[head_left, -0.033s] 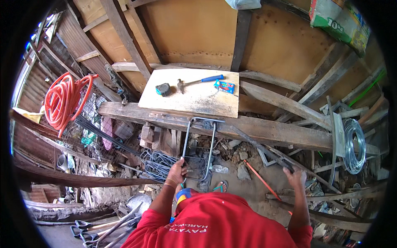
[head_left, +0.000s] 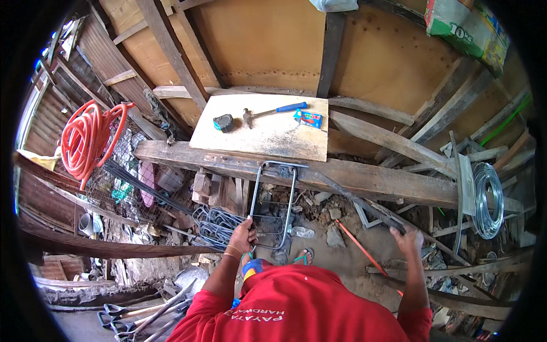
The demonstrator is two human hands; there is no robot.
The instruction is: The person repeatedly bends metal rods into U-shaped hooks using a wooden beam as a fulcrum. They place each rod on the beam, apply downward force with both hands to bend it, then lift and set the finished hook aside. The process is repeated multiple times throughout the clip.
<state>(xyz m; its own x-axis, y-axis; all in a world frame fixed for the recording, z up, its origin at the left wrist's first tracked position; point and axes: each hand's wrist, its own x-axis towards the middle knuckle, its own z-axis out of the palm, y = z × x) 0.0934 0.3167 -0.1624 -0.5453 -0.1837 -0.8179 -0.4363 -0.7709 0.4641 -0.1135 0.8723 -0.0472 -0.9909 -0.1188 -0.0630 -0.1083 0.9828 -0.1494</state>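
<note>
Presently, we note left hand (head_left: 244, 235) closed round rebar stirrup (head_left: 256, 191) extending ahead; right hand (head_left: 408, 239) clasps long dark bar (head_left: 373, 210).

From head height, the left of two side-by-side fisheye cameras looked steeply down and forward, upright. The red shirt (head_left: 319, 305) filled the lower edge, nearest the lens; the bent steel rod (head_left: 256, 192) stood near the middle of the view, and the plywood board (head_left: 268, 142) lay farther off. The panelled wall (head_left: 256, 45) spanned the top, while a long timber (head_left: 114, 247) bowed toward the left rim.
</note>
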